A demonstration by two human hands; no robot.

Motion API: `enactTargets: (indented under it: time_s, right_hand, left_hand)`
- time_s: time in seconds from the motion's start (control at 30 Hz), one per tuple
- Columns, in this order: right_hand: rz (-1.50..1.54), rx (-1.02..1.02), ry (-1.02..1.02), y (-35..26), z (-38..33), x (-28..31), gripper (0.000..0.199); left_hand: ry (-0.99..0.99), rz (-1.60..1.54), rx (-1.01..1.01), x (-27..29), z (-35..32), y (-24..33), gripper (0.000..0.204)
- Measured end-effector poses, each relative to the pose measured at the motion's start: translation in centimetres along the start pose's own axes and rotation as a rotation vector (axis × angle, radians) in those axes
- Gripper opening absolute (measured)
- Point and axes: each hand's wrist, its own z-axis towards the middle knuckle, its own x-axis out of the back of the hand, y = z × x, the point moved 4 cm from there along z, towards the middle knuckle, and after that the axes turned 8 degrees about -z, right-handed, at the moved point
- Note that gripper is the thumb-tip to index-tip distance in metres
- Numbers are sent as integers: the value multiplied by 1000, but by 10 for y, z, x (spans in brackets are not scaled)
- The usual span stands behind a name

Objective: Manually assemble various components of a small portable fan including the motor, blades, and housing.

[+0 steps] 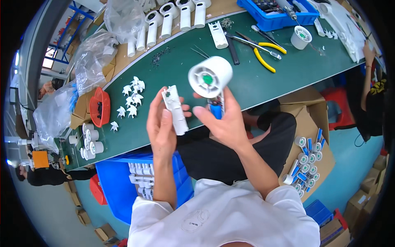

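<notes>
My left hand holds a long white plastic handle cover between thumb and fingers, its moulded inner side partly showing. In my right hand is a small handheld fan with a round white housing and a green hub. A blue cylindrical battery shows in the fan's open handle, beneath the housing. The cover and the fan are held apart, side by side above the near edge of the green table. My right fingers behind the handle are partly hidden.
White fan blades, a red basket and white round housings are at left. Yellow-handled pliers and a blue tray lie beyond. A cardboard box holds several fan assemblies; a blue bin stands below.
</notes>
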Motion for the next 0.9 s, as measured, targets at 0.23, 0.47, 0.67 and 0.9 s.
enactTargets:
  time_s: [0.23,0.47,0.67,0.9]
  right_hand:
    - [-155,60,-55,-10,20,-17,53]
    - [-191,7,-117,1,32,-31,53]
    - [-259,89,-94,6,40,-28,45]
    - [-274,52,-136,1,41,-41,42]
  left_hand:
    - [-32,-6,-89,-9,-4,-16,61]
    - [-72,62,-161,11,4,-12,57]
    - [-99,77,-145,18,9,-30,52]
    - [-96,-55,-51,20,5,-20,54]
